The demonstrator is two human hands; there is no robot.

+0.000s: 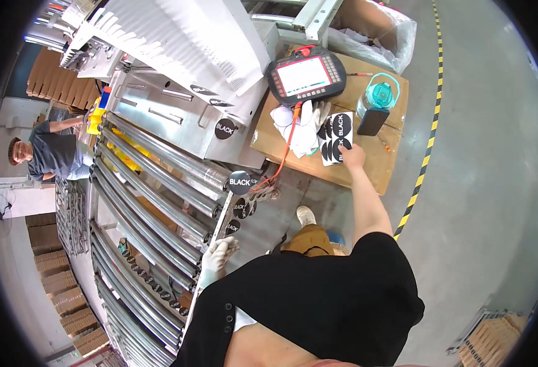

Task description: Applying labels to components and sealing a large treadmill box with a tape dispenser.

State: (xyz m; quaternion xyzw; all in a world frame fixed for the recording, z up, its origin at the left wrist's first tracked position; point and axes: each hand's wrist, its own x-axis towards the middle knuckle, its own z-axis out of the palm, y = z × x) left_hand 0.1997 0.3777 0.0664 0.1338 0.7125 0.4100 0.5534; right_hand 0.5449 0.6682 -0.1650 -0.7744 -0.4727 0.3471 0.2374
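Observation:
My bare right hand (353, 156) reaches over the cardboard box top, its thumb and fingers closed at the edge of a sheet of round black stickers (340, 129). More such sheets lie overlapped beneath it. By the end of the roller conveyor is my left hand (218, 252) in a white glove. Its fingers are curled beside the metal side rail, and whatever they may hold is hidden. A round black sticker (239, 182) is stuck at the rail's upper end. White gloves (302, 125) lie crumpled left of the sheets.
The cardboard box (376, 156) also carries a handheld control panel (306, 76) with an orange cable, a dark phone (373, 121) and a teal-lidded bottle (380, 96). Steel rollers (152, 165) run along the left. A person (61, 147) stands beyond them. Yellow-black tape (429, 147) marks the floor.

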